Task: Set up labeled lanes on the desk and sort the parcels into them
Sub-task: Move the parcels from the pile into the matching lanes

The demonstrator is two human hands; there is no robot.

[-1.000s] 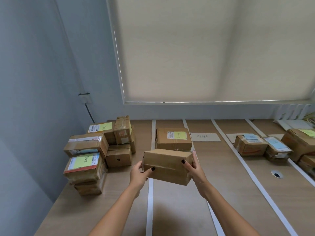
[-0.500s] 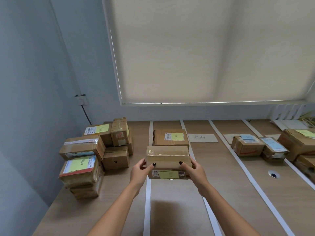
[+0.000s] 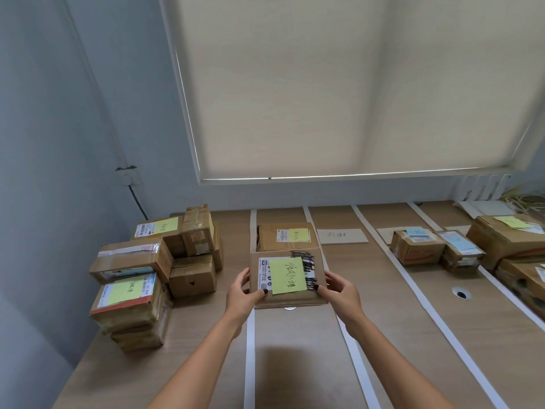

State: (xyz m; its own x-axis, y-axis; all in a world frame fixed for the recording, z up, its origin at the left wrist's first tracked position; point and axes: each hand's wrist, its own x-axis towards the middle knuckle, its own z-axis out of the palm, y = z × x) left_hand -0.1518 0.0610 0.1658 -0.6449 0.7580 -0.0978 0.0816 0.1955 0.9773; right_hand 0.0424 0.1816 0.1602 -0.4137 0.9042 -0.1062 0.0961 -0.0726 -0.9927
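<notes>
Far left of the held box: pile of unsorted parcels (image 3: 138, 278) stacked at the desk's left end, several with yellow-green notes on top.

Left hand (image 3: 242, 293) grips the left edge of the held parcel (image 3: 287, 278), thumb curled onto the top face, fingers behind the side. The parcel is a small cardboard box, label side up toward the camera, a yellow-green sticky note (image 3: 286, 275) with handwriting stuck over the shipping label. Box is lifted above the desk (image 3: 398, 335), over the lane bounded by two white tape strips (image 3: 249, 343).

Right hand (image 3: 342, 290) grips the right edge, thumb on top near the note, fingers wrapped round the side.

Just beyond the grip, in the same lane: another parcel (image 3: 284, 236) resting on the desk, also noted. Right of it, a paper lane label (image 3: 342, 236) lies flat in the next lane.

Well right of the grip: more parcels (image 3: 417, 246) in further lanes, some with blue notes.
</notes>
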